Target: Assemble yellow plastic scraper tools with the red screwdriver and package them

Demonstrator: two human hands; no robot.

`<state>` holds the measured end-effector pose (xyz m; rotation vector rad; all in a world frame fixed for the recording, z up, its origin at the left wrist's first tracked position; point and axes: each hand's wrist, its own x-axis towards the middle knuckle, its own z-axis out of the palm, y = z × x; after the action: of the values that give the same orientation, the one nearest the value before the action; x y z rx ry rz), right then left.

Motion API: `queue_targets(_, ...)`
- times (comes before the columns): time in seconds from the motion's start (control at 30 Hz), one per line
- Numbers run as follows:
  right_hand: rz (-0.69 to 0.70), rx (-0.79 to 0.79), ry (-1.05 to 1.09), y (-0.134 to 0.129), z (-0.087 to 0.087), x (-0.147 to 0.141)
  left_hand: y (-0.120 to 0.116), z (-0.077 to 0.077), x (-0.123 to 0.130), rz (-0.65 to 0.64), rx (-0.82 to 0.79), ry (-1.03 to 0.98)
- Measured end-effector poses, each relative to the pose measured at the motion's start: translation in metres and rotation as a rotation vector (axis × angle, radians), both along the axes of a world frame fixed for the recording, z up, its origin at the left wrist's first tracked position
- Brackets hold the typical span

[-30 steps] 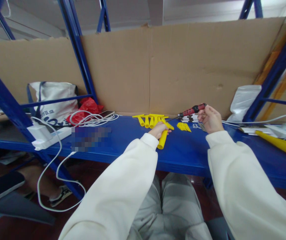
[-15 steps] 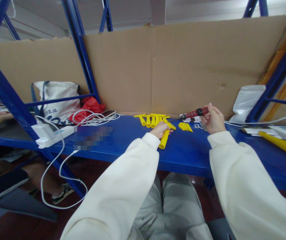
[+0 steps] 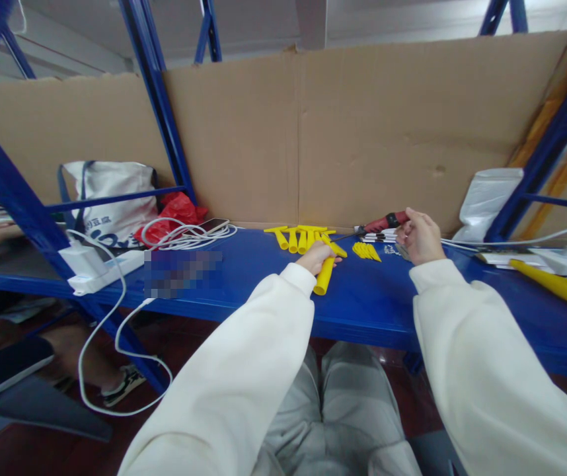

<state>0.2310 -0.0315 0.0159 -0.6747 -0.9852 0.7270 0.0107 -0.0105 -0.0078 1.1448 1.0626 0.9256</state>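
My left hand point(image 3: 316, 257) is closed around a yellow T-shaped piece point(image 3: 324, 279), whose round tube points toward me. The fingers of my right hand point(image 3: 419, 237) pinch the end of a red and black screwdriver point(image 3: 382, 223). Its thin shaft reaches left to the top of the held yellow piece; the tip is too small to make out. Behind my left hand, several yellow T-shaped pieces point(image 3: 293, 240) lie in a row. Small flat yellow parts point(image 3: 366, 251) are fanned out between my hands, with small metallic bits point(image 3: 391, 250) beside them.
The blue table point(image 3: 254, 264) backs onto a cardboard wall point(image 3: 363, 132). At left are a power strip point(image 3: 110, 272), white cables point(image 3: 184, 236), a red bag point(image 3: 177, 208) and a cloth bag point(image 3: 119, 192). A long yellow object point(image 3: 556, 285) lies at right. Another person's arm shows far left.
The screwdriver's handle has turned a little, and the fingers of my right hand have shifted on its end. My left hand keeps its hold on the yellow piece.
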Motion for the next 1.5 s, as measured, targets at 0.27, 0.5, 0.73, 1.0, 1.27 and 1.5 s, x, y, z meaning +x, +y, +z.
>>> queue_targets(0.27, 0.053, -0.006, -0.045, -0.0040, 0.0013, -0.0008, 0.0015, 0.0003, 0.0008, 0.025, -0.022, 0.003)
queue_targets(0.5, 0.060, 0.019, -0.038, -0.0022, 0.0022, -0.0007, 0.0035, -0.0011, 0.0003, -0.010, -0.013, -0.006)
queue_targets(0.73, 0.006, -0.009, 0.008, 0.0005, -0.0015, 0.0013, 0.0077, -0.0034, 0.0010, 0.000, -0.014, -0.021)
queue_targets(1.0, 0.052, -0.016, -0.024, -0.0039, 0.0026, -0.0005, 0.0072, -0.0026, 0.0008, -0.007, -0.019, -0.017)
queue_targets(1.27, 0.027, -0.014, 0.006, -0.0036, 0.0033, -0.0010, 0.0026, 0.0008, 0.0010, -0.021, -0.023, -0.001)
queue_targets(1.5, 0.005, -0.040, 0.032, 0.0000, -0.0003, 0.0014, 0.0020, 0.0011, 0.0015, -0.006, -0.022, -0.020)
